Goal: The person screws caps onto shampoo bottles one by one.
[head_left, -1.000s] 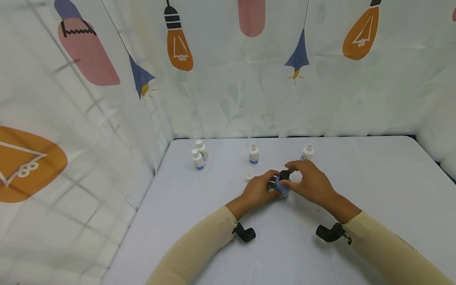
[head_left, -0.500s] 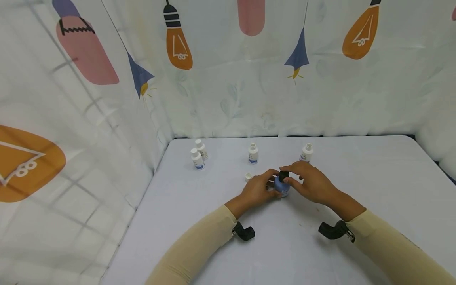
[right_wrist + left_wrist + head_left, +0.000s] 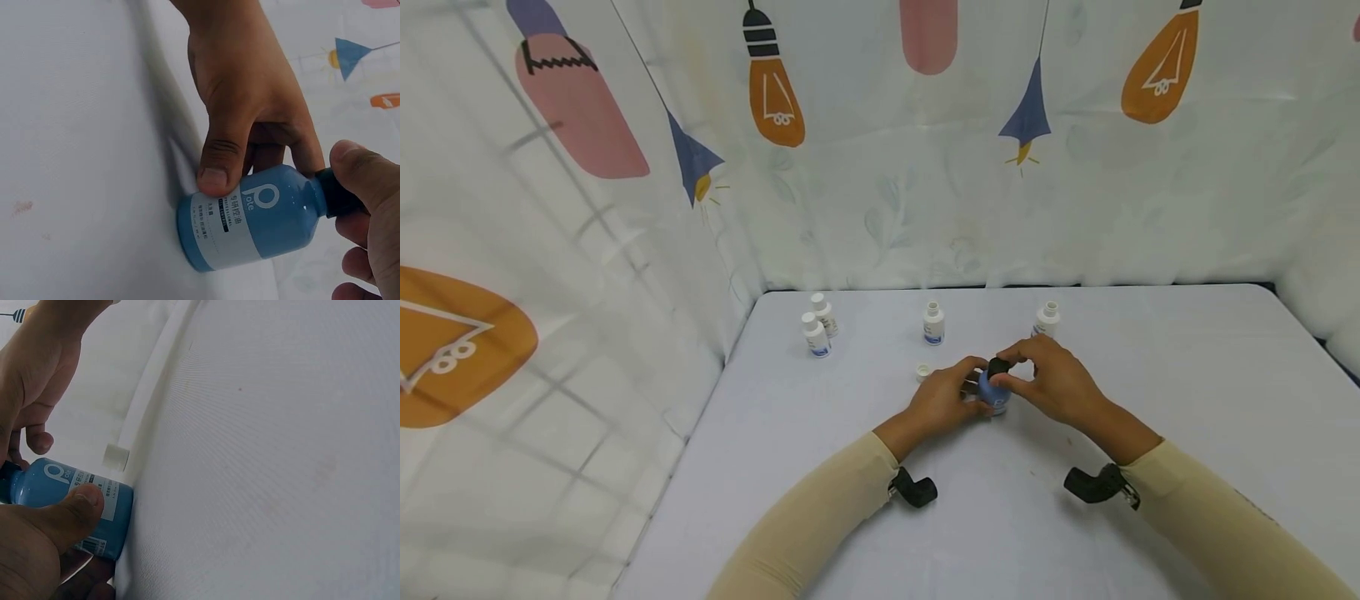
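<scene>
A small blue bottle (image 3: 281,215) with a printed label and a black cap (image 3: 997,367) stands upright on the white table. My left hand (image 3: 942,403) grips its body from the left, thumb across the label in the left wrist view. From the right, my right hand (image 3: 1054,382) pinches the black cap between thumb and fingers. The cap sits on the bottle's neck, largely covered by the fingers in the right wrist view. Just beyond my left hand lies a small white cap (image 3: 923,372) on the table.
Two capped white bottles (image 3: 816,336) stand together at the back left. An uncapped white bottle (image 3: 933,323) is at the back middle, and another open-necked white bottle (image 3: 1046,319) stands behind my right hand. A printed curtain (image 3: 880,167) hangs along the table's back edge.
My right hand has shifted slightly right and back again while its fingers changed their hold around the black cap. My left hand and the blue bottle have stayed nearly in place.
</scene>
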A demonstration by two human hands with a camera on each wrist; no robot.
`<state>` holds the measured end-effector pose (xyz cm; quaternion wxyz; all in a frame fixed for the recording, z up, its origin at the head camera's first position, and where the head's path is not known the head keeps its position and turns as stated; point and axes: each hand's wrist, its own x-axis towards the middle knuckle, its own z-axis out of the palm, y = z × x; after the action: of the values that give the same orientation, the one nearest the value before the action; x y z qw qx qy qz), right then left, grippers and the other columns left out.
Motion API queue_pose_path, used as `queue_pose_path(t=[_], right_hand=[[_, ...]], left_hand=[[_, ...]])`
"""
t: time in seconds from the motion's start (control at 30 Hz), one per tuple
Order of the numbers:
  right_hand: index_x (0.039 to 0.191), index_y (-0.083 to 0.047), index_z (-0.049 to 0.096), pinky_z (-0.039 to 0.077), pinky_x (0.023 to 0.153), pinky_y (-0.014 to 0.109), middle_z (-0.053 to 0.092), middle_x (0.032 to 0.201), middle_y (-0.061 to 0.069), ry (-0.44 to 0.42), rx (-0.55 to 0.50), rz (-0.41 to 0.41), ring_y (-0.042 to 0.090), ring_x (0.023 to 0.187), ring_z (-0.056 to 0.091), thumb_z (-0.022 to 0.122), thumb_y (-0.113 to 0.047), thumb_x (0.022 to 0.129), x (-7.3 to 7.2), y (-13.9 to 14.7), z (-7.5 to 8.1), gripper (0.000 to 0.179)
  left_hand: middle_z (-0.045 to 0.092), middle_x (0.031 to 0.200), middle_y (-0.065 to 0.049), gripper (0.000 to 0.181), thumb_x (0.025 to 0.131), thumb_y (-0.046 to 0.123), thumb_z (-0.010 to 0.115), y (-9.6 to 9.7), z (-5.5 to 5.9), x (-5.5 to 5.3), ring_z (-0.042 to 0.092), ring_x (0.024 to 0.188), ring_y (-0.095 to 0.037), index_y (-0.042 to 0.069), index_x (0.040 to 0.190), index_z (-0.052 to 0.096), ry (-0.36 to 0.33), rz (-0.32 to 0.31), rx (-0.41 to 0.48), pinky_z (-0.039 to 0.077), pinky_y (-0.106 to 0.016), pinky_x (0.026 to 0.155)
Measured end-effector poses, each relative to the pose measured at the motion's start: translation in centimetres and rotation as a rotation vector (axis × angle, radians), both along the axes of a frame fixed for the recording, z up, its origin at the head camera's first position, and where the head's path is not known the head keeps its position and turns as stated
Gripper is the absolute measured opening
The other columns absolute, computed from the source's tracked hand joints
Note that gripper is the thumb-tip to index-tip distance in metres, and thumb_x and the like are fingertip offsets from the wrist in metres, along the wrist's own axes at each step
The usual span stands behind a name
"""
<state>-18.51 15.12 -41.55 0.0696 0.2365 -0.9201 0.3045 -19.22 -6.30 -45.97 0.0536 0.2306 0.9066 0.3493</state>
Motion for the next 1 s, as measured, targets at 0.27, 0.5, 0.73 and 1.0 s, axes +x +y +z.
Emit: queue_pose_path(t=[0.27, 0.5, 0.73, 1.0], right_hand=[[0.139, -0.012, 0.062, 0.048, 0.067, 0.034, 0.064, 0.123, 0.006, -0.003, 0.018, 0.026, 0.024, 0.088, 0.054, 0.083, -0.034, 0.089, 0.16, 0.14, -0.26, 0.059], [0.143, -0.015, 0.060, 0.052, 0.072, 0.034, 0.062, 0.131, 0.004, 0.021, 0.021, 0.139, 0.025, 0.098, 0.059, 0.071, -0.031, 0.099, 0.28, 0.83, -0.21, 0.048], [0.132, -0.012, 0.069, 0.049, 0.068, 0.032, 0.067, 0.118, 0.004, 0.056, 0.021, 0.127, 0.020, 0.086, 0.056, 0.073, -0.027, 0.097, 0.24, 0.71, -0.08, 0.038], [0.123, -0.011, 0.071, 0.047, 0.069, 0.034, 0.068, 0.114, 0.005, 0.009, 0.007, 0.042, 0.022, 0.086, 0.055, 0.078, -0.036, 0.092, 0.14, 0.17, -0.05, 0.041]], left_hand=[[0.066, 0.135, -0.002, 0.063, 0.088, 0.029, 0.084, -0.08, 0.11, 0.04, 0.066, 0.114, -0.010, 0.022, 0.143, 0.052, 0.015, -0.002, -0.010, 0.052, -0.031, 0.096], [0.066, 0.135, -0.001, 0.066, 0.088, 0.028, 0.084, -0.06, 0.28, 0.25, 0.066, 0.116, -0.008, 0.023, 0.145, 0.051, -0.015, 0.004, -0.014, 0.050, -0.031, 0.099], [0.066, 0.136, -0.003, 0.067, 0.087, 0.028, 0.085, 0.00, 0.38, 0.36, 0.066, 0.115, -0.010, 0.022, 0.145, 0.050, -0.003, 0.001, -0.020, 0.050, -0.030, 0.098], [0.066, 0.136, -0.002, 0.066, 0.088, 0.029, 0.084, -0.07, 0.16, 0.21, 0.066, 0.114, -0.008, 0.021, 0.144, 0.051, 0.005, 0.004, -0.019, 0.050, -0.030, 0.098]])
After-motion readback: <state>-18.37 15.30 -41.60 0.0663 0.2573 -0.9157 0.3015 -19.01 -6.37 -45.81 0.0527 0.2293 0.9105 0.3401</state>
